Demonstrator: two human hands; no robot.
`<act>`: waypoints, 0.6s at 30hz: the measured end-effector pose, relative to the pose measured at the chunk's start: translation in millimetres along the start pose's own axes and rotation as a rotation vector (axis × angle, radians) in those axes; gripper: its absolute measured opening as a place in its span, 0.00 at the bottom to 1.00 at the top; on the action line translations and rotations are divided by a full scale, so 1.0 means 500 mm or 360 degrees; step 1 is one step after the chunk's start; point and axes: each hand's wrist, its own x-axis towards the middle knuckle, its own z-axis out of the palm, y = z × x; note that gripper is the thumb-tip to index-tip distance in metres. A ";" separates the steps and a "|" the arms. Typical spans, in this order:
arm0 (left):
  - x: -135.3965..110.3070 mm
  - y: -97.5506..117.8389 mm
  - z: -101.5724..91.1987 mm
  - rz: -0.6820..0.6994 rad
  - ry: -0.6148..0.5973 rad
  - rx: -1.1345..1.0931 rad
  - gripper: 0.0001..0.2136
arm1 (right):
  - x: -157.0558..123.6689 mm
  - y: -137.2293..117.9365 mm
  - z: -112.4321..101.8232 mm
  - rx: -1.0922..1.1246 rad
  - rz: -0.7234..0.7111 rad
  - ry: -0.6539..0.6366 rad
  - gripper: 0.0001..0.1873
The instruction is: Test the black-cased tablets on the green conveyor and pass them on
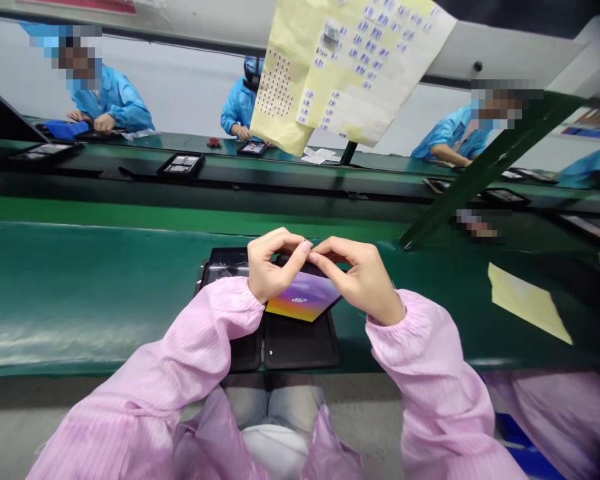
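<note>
My left hand [273, 263] and my right hand [363, 277] meet over a small flat device [305, 297] whose screen glows orange, pink and purple. Both hands are closed, fingertips pinching at the device's far edge, and the thumbs and forefingers touch each other above it. The device hangs tilted above a black compartment tray [300, 343] that lies on the green belt [80, 287] right in front of me. Pink sleeves cover both my arms.
A yellow slip [527, 303] lies on the belt at right. A large yellow sheet [350, 67] with blue and red stamps hangs overhead. Black trays [181, 165] sit on the far belt, where several people in blue coats work. A dark green strut [485, 170] slants at right.
</note>
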 end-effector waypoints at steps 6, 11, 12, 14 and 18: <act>0.002 0.007 -0.001 0.0027 -0.0015 -0.0018 0.04 | -0.003 -0.003 0.000 -0.0100 -0.0100 -0.0028 0.09; 0.003 0.002 0.004 -0.0060 -0.0040 -0.0034 0.06 | -0.004 0.009 0.004 0.0026 0.0009 -0.0017 0.08; 0.005 0.000 0.005 -0.0079 -0.0044 -0.0041 0.06 | -0.002 0.011 0.005 0.0055 0.0034 -0.0018 0.09; 0.009 -0.003 0.008 -0.0116 -0.0046 -0.0062 0.06 | 0.005 0.013 0.001 0.0129 0.0081 -0.0027 0.09; 0.007 -0.012 0.000 -0.0301 -0.0136 -0.0192 0.09 | -0.002 0.031 -0.016 0.0305 0.0208 0.0046 0.14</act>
